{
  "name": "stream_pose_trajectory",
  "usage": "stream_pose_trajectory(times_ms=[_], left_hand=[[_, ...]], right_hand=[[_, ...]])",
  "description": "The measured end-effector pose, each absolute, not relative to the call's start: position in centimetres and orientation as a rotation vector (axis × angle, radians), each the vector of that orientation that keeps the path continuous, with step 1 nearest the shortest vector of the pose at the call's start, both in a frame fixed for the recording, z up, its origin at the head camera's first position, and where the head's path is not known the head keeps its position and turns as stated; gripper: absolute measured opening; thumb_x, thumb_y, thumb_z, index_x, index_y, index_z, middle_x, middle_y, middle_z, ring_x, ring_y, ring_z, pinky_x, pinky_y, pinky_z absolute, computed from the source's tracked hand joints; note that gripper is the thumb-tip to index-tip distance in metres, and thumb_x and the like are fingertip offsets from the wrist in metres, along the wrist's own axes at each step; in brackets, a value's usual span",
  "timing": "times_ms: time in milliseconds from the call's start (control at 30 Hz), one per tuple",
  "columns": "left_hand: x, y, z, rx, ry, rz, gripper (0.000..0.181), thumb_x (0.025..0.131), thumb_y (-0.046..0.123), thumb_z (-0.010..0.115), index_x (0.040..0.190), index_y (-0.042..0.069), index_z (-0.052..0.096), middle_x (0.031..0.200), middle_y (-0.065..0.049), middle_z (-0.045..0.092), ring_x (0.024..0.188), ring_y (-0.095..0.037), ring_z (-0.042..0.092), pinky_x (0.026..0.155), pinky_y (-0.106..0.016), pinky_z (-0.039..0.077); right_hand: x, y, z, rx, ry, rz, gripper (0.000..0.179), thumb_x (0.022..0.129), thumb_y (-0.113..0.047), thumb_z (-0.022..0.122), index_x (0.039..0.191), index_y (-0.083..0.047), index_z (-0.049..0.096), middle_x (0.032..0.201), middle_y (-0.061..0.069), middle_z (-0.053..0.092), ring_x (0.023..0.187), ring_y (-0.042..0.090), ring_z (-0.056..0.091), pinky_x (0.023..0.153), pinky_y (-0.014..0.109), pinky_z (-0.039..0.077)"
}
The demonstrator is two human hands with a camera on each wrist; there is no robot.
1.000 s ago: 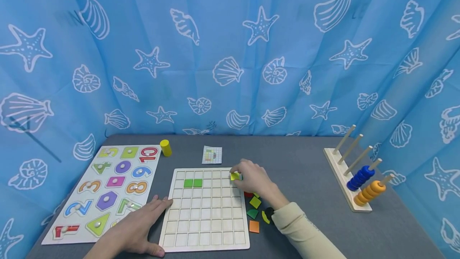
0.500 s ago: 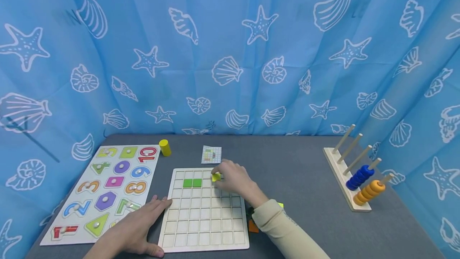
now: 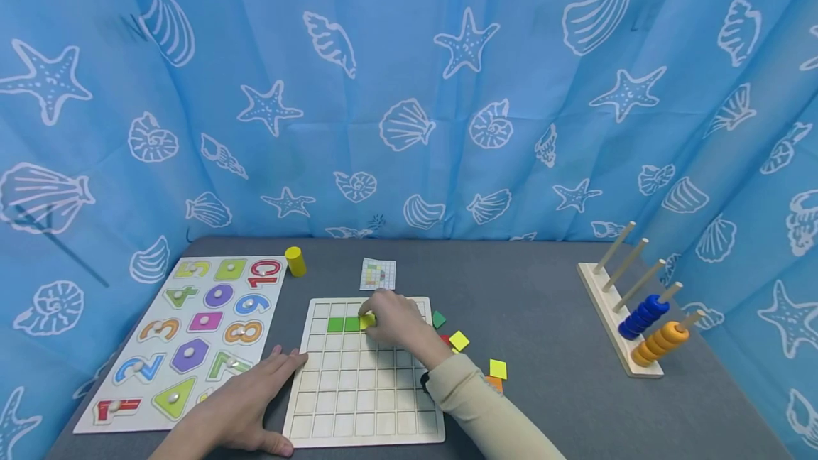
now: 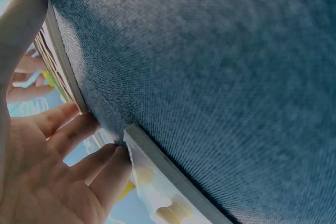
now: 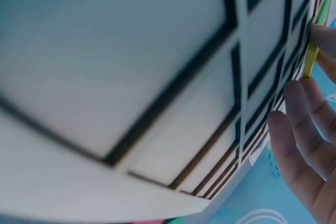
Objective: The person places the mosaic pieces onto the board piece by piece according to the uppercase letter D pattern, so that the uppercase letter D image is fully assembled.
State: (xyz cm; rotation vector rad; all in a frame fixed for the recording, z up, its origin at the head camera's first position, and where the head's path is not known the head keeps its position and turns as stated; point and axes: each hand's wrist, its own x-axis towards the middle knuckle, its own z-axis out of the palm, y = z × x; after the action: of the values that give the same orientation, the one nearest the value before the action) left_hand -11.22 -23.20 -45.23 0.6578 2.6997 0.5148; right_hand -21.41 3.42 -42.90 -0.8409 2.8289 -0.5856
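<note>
A pale wooden grid board (image 3: 345, 401) lies on the table, with two green square tiles (image 3: 335, 325) side by side in its second row. My right hand (image 3: 397, 323) pinches a yellow square tile (image 3: 367, 321) between thumb and fingertip, just right of the green pair. In the right wrist view the yellow tile (image 5: 311, 60) stands tilted against the grid, and the other fingers are spread apart. My left hand (image 3: 251, 401) rests along the board's left side, thumb near the lower corner. The left wrist view shows its fingertips at the board's edge (image 4: 67, 72).
Right of the board lie loose pieces, among them a yellow square (image 3: 498, 369), partly hidden by the sleeve. A number puzzle (image 3: 150, 336) stands left. Behind are a pattern card (image 3: 378, 274) and a yellow cylinder (image 3: 295, 261); a peg stand with rings (image 3: 629, 325) is far right.
My right hand has carried the yellow tile leftward across the board's upper rows to beside the green tiles. More loose pieces show from behind the sleeve. The left hand has stayed still.
</note>
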Motion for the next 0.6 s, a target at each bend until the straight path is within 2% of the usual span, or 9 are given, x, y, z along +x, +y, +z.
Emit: stream_pose_trajectory(times_ms=[133, 200, 400, 600], left_hand=[[-11.22, -23.23, -45.18, 0.656, 2.696, 0.521, 0.129, 0.056, 0.078, 0.083, 0.154, 0.007, 0.039, 0.157, -0.025, 0.045, 0.145, -0.057, 0.037, 0.105, -0.073, 0.041], [-11.23, -23.23, -45.20, 0.654, 2.695, 0.520, 0.129, 0.056, 0.078, 0.084, 0.154, 0.007, 0.039, 0.156, -0.025, 0.045, 0.145, -0.057, 0.037, 0.105, -0.073, 0.041], [-11.19, -23.20, -45.15, 0.643, 2.693, 0.525, 0.130, 0.056, 0.078, 0.084, 0.154, 0.006, 0.039, 0.157, -0.025, 0.045, 0.146, -0.057, 0.037, 0.106, -0.073, 0.041], [-11.18, -23.17, -45.25, 0.648, 2.699, 0.521, 0.130, 0.055, 0.078, 0.083, 0.154, 0.007, 0.039, 0.157, -0.025, 0.045, 0.145, -0.057, 0.037, 0.106, -0.073, 0.041]], right_hand=[[-21.36, 3.26, -42.91, -0.827, 2.820, -0.580, 0.023, 0.087, -0.009, 0.077, 0.110, -0.011, 0.080, 0.118, 0.007, 0.073, 0.100, 0.017, 0.065, 0.059, 0.025, 0.042], [-21.36, 3.31, -42.86, -0.820, 2.820, -0.575, 0.024, 0.087, -0.011, 0.078, 0.111, -0.011, 0.080, 0.118, 0.007, 0.073, 0.101, 0.018, 0.065, 0.060, 0.025, 0.044], [-21.44, 3.45, -42.80, -0.807, 2.817, -0.565, 0.024, 0.088, -0.015, 0.080, 0.112, -0.012, 0.079, 0.117, 0.006, 0.075, 0.084, 0.011, 0.060, 0.059, 0.024, 0.045], [-21.47, 3.48, -42.78, -0.796, 2.800, -0.550, 0.026, 0.087, -0.013, 0.080, 0.113, -0.013, 0.079, 0.121, 0.004, 0.074, 0.084, 0.010, 0.060, 0.060, 0.026, 0.047]])
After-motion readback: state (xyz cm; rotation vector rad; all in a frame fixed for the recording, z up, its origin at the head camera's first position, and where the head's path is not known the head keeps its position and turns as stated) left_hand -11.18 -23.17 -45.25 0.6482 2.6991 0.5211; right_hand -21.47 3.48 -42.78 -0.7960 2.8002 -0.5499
